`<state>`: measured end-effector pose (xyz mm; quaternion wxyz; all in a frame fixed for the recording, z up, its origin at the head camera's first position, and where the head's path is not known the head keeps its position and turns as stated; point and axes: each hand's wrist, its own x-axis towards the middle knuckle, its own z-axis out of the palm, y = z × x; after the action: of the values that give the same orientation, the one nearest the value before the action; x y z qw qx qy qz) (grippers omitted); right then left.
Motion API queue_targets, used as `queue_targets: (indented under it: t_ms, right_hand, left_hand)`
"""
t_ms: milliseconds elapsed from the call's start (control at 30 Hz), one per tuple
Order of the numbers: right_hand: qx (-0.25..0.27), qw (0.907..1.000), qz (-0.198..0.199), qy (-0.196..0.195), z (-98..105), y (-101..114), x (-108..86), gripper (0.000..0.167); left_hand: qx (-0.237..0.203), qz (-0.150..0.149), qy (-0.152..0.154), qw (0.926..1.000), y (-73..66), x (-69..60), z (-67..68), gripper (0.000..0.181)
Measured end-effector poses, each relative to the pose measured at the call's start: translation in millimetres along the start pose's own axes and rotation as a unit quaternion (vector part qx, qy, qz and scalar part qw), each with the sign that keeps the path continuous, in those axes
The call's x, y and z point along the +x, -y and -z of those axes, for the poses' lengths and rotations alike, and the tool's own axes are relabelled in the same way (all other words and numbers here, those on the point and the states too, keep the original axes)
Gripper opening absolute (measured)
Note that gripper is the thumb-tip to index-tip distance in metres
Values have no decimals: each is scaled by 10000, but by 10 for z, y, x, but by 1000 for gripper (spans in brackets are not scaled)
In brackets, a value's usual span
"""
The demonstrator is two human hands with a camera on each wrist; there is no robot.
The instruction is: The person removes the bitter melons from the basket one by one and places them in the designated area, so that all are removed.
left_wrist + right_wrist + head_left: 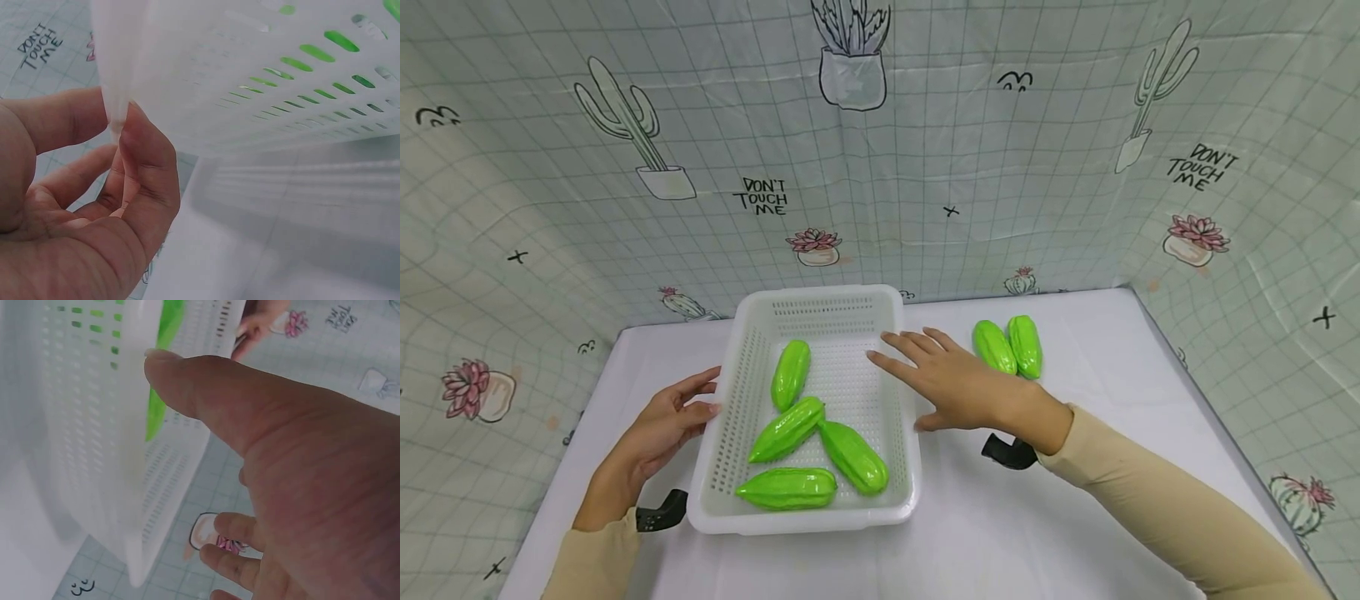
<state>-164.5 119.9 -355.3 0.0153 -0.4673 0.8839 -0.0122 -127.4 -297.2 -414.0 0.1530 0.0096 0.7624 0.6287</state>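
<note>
A white perforated plastic basket (805,524) stands left of the table's middle. Several shiny green ridged gourds, among them an upright one (791,375) and one lying crosswise (787,489), rest inside. My left hand (655,429) is at the basket's left side; the left wrist view shows thumb and fingers pinching its rim (115,75). Over the right rim, my right hand (958,379) spreads its fingers, holding nothing. Its thumb (181,369) lies against or very close to that rim; contact is hard to tell.
Two more green gourds, a left one (994,347) and a right one (1025,347), lie side by side beyond the right forearm. A white cloth covers the table (1000,533). Behind and beside it hangs a grid-patterned curtain (910,150) with cactus drawings.
</note>
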Motion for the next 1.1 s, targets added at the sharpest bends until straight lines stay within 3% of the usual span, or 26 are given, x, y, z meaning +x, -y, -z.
queue_targets:
  t_ms: [567,1100]
  right_hand:
    - [-490,9965,434,527,-3,315,307,108]
    - [-679,9902,436,1141,-82,520,549,109]
  left_hand:
    - [-42,19,6,10000,5,1,1,74]
    - [-87,26,-1,10000,8,-4,7,74]
